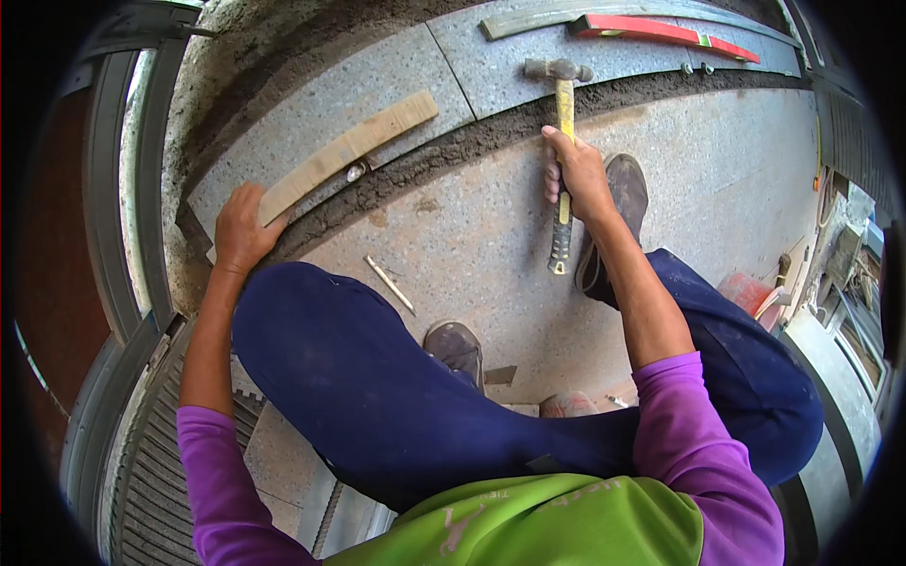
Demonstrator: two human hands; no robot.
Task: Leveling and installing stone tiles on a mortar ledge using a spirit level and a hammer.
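Head: hammer (565, 108) partly behind right grip (579, 177)

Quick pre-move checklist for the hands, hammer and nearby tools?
1. Hammer gripped by the handle in the right hand: ok.
2. Left hand clear of the hammer head: ok, well apart.
3. Wooden strip firmly held: cannot tell; the left hand is at its end, but its grip is partly hidden.
4. Red level away from the strip: ok, farther right.
5. Floor free of loose items: not ok, a thin pale stick lies there.
6. Grey slab sitting level: cannot tell.
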